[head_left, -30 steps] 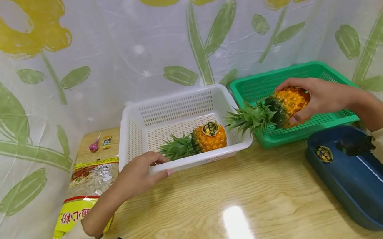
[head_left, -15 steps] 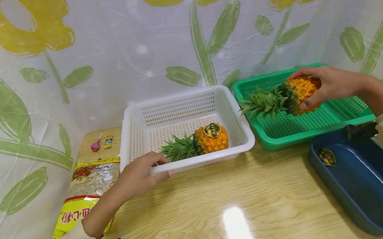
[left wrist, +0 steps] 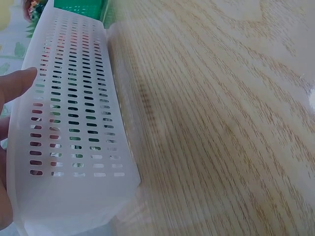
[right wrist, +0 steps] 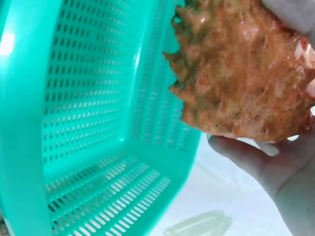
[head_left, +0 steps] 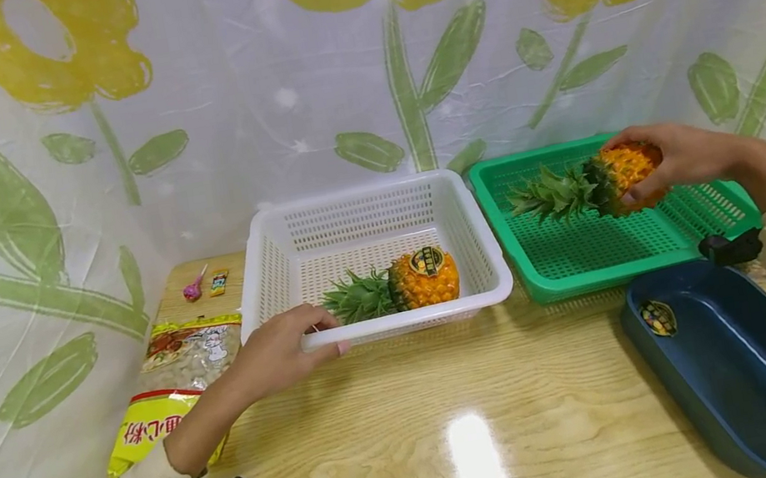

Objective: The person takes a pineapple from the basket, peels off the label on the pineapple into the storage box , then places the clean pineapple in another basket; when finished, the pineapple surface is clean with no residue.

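My right hand [head_left: 691, 152] grips a pineapple [head_left: 626, 173] by its orange body, its leafy crown pointing left, above the green basket [head_left: 609, 269]. In the right wrist view the thumb and fingers wrap the spiky pineapple body [right wrist: 246, 78] beside the green basket's slotted wall [right wrist: 88, 88]. My left hand [head_left: 283, 349] holds the front rim of the white basket [head_left: 426, 315], fingers over the inside and thumb outside. In that basket lies a second pineapple [head_left: 428, 278] with a black and gold label, crown to the left. The left wrist view shows the white basket's slotted side [left wrist: 74, 108] and fingertips at its rim.
A dark blue basin [head_left: 745, 356] with a sticker stands at the right front. On the left lie a yellow food packet [head_left: 178, 375], a pink lollipop [head_left: 194, 289] and a small wrapped sweet [head_left: 219, 283]. A flowered curtain hangs behind the wooden table [head_left: 385, 433].
The right hand has carried the pineapple rightward, from near the white basket's right edge to over the green basket. The left hand stays on the white basket's rim.
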`<action>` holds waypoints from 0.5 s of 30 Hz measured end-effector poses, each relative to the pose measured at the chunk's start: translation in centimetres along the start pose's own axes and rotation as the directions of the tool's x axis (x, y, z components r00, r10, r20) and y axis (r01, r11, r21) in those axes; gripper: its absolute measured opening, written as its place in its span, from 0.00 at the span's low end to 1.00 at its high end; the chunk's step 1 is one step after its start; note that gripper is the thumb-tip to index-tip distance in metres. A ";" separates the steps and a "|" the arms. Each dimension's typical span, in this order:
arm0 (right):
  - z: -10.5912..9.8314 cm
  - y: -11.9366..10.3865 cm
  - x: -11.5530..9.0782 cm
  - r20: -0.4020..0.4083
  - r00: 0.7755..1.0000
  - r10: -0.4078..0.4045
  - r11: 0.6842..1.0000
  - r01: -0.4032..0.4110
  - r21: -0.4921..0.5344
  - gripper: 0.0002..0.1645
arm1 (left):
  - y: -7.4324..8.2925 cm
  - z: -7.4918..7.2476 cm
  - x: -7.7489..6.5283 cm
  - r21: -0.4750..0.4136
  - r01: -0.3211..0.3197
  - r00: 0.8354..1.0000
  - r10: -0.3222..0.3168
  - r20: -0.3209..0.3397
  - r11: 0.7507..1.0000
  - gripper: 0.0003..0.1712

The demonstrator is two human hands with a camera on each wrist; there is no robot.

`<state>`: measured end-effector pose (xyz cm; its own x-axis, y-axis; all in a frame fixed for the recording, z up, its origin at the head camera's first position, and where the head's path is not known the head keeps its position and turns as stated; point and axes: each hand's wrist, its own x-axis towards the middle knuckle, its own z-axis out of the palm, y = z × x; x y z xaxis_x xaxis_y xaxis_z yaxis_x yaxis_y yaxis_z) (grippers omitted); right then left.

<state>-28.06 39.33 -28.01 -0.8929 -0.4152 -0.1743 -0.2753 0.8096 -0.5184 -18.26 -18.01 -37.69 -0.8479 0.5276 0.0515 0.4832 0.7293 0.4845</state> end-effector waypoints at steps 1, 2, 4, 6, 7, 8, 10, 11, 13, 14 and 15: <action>0.1 0.3 0.1 0.005 1.000 0.004 1.000 -0.004 -0.008 0.43 | 0.0 0.0 0.0 0.000 0.002 1.000 -0.002 0.001 1.000 0.12; 0.1 0.5 0.2 0.008 1.000 0.007 1.000 -0.007 -0.018 0.43 | 0.0 0.0 0.0 0.000 0.004 1.000 -0.004 0.002 1.000 0.11; 0.3 1.0 0.5 0.022 1.000 0.016 1.000 -0.015 -0.026 0.43 | 0.1 0.0 0.0 0.002 0.009 1.000 -0.009 0.006 1.000 0.11; 0.5 1.4 0.8 0.036 0.999 0.020 0.999 -0.019 -0.027 0.44 | 0.1 0.0 0.0 0.004 0.012 1.000 -0.012 0.009 1.000 0.10; 0.6 1.5 1.0 0.040 0.999 0.022 0.999 -0.020 -0.028 0.44 | 0.2 -0.1 0.0 0.004 0.017 1.000 -0.017 0.012 1.000 0.10; 0.7 1.6 1.1 0.045 0.999 0.024 0.999 -0.023 -0.027 0.44 | 0.1 -0.1 0.0 0.004 0.017 1.000 -0.017 0.013 1.000 0.10; 0.8 1.8 1.5 0.054 0.998 0.026 0.999 -0.025 -0.025 0.44 | 0.1 -0.1 0.0 0.002 0.018 1.000 -0.018 0.016 1.000 0.10; 0.9 1.9 1.8 0.054 0.998 0.026 0.999 -0.024 -0.028 0.44 | 0.1 -0.1 0.0 0.002 0.018 1.000 -0.018 0.016 1.000 0.11; 1.0 1.9 2.2 0.052 0.998 0.029 0.998 -0.026 -0.053 0.45 | 0.1 -0.1 -0.1 0.001 0.015 1.000 -0.016 0.014 1.000 0.12; 1.0 1.8 2.5 0.050 0.998 0.032 0.997 -0.028 -0.069 0.45 | 0.1 -0.1 -0.1 0.002 0.012 1.000 -0.012 0.012 1.000 0.12; 1.1 1.8 2.7 0.050 0.998 0.028 0.996 -0.024 -0.081 0.45 | 0.1 -0.1 -0.1 0.003 0.011 1.000 -0.011 0.010 1.000 0.12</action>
<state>-30.63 39.23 -30.33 -0.8815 -0.4122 -0.2301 -0.2818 0.8505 -0.4441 -18.15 -18.05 -37.58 -0.8508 0.5242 0.0372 0.4746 0.7361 0.4825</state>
